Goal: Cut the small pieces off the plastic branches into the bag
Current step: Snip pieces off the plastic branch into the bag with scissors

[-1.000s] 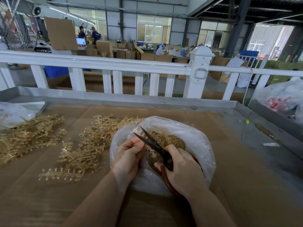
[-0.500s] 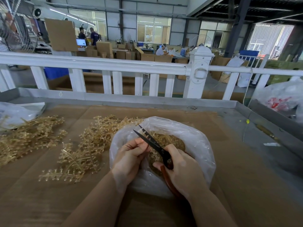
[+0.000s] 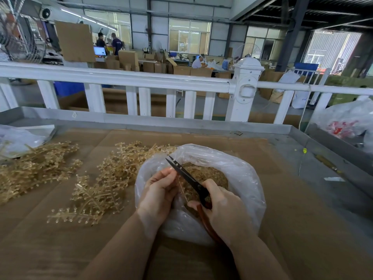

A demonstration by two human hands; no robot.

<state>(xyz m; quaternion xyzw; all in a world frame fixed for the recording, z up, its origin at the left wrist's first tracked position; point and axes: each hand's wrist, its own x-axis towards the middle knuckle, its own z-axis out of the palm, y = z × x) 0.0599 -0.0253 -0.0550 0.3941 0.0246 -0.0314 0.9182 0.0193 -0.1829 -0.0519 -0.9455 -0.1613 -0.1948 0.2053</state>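
**K:** Workshop floor behind a white railing (image 3: 125, 80); cardboard-covered table (image 3: 292, 229) in front. What's on it, left to right?

**M:** Far left, a crumpled clear bag (image 3: 18, 138), then a loose heap of tan plastic branches (image 3: 34, 168). Second heap of branches (image 3: 105, 182) lies just left of the open plastic bag (image 3: 242, 178), some touching its rim.

**K:** Hands?

**M:** Left hand (image 3: 159, 197) sits over the bag's left edge, fingers curled, pinching a thin branch stem (image 3: 182, 188) above the bag mouth. Right hand (image 3: 226, 213) grips the scissors (image 3: 187, 176) by the brown handles; black blades point up-left, slightly parted, right against the left fingertips.

**K:** Cut pieces?

**M:** Brown pile of small pieces (image 3: 210, 174) inside the bag, under the blades.

**K:** Right side?

**M:** Bare metal tray edge, small yellow bit (image 3: 304, 150), another plastic bag with red print (image 3: 343, 126) at far right.
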